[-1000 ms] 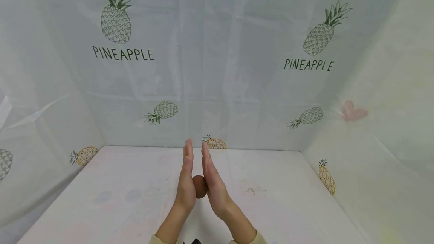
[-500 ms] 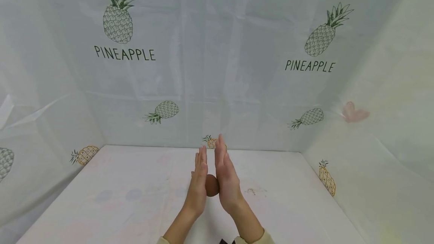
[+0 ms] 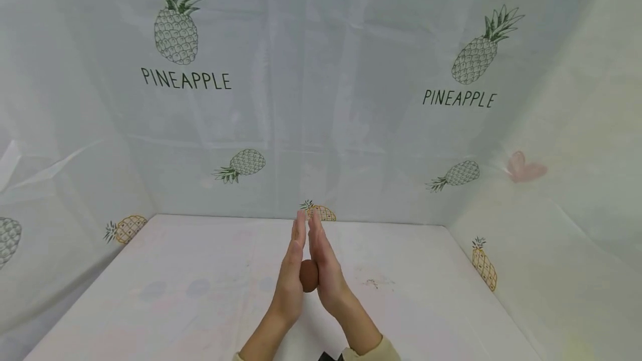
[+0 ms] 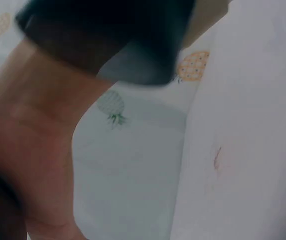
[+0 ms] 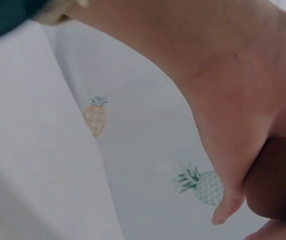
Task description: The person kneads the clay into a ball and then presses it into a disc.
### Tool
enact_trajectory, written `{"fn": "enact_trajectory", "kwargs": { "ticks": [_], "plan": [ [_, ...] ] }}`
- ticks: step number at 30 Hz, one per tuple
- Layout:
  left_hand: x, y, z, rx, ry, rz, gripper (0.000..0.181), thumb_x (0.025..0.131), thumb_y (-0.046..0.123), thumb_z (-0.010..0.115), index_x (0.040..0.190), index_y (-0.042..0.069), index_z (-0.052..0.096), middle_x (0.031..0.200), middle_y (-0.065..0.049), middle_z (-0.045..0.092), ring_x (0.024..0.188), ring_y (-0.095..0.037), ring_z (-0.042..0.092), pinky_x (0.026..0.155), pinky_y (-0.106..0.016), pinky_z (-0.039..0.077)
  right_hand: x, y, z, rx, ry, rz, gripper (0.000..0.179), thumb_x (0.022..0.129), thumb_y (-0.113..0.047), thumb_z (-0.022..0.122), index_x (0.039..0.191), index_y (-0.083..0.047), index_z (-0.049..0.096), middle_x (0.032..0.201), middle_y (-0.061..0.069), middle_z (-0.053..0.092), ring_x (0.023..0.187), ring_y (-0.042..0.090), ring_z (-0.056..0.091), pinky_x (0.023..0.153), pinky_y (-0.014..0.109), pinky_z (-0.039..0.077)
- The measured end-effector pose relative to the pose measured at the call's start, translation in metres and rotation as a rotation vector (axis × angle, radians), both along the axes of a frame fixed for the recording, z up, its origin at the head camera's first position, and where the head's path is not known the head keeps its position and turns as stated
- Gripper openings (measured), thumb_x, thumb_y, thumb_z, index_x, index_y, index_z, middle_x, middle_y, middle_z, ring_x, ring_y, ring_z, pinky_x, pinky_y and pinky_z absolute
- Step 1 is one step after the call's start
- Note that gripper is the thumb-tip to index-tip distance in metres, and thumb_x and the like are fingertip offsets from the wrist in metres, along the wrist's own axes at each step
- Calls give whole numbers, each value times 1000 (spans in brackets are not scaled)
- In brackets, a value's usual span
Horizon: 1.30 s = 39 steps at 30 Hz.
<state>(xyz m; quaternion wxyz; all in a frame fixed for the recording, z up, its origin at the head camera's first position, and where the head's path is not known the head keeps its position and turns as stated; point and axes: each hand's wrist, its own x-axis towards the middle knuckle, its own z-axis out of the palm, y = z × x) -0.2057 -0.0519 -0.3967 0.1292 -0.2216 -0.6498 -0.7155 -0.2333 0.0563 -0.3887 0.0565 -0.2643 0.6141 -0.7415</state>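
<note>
A smooth brown ball (image 3: 309, 276) of unclear material sits between two upright palms above the table. My left hand (image 3: 290, 289) presses it from the left and my right hand (image 3: 329, 278) from the right. On both hands the fingers are straight and point away from me. Their fingertips nearly meet at the top, while the wrists stand apart. In the right wrist view the ball (image 5: 277, 180) shows large against a palm. A dark rounded shape (image 4: 2, 210) fills the lower left corner of the left wrist view, too blurred to identify.
A white table (image 3: 175, 294) with faint coloured patches lies beneath the hands. Brownish specks (image 3: 372, 283) mark its surface to the right. Pale sheeting (image 3: 321, 99) printed with pineapples encloses the back and both sides. Part of a small black object (image 3: 326, 356) shows at the bottom edge.
Over the last second both hands and the ball shifted right, then slightly back left. The right hand slid forward past the left, then back, leaving the fingertips about level. The ball stayed between the palms.
</note>
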Motion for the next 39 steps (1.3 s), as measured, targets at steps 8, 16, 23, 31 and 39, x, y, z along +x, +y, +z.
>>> {"fn": "enact_trajectory", "kwargs": {
  "ticks": [8,16,23,31,39],
  "plan": [
    [-10,-23,2,74,-70,110,55,111,55,9,166,53,10,173,28,0,162,-9,-9,128,-62,-10,14,-11,-1,53,-41,113,61,114,-59,13,171,-40,1,178,-8,-4,165,22,-5,132,53,-6],
    [-20,-22,-6,61,-101,129,56,113,52,14,169,46,12,175,23,2,163,-12,-7,128,-63,-8,21,-6,12,-9,56,123,61,113,-57,7,170,-39,-4,176,-18,-7,163,9,-10,129,56,-13],
    [-14,-1,-12,-22,-52,72,58,115,44,13,172,32,10,176,17,2,164,-12,-8,128,-63,-8,13,5,16,-63,122,43,63,113,-54,5,171,-33,-8,176,-16,-10,162,9,-15,127,54,-19],
    [-3,12,-10,-27,-17,0,56,114,40,13,170,40,9,176,22,3,163,-8,-8,126,-67,-9,-1,13,10,-57,85,8,64,112,-58,6,170,-36,-11,175,-18,-16,161,9,-19,125,58,-21],
    [5,2,3,36,-9,0,57,113,44,8,170,42,7,175,23,-1,163,-7,-10,126,-64,-13,-2,7,0,24,1,35,67,111,-66,13,170,-39,-5,176,-15,-10,163,14,-11,130,51,-12]
  ]
}}
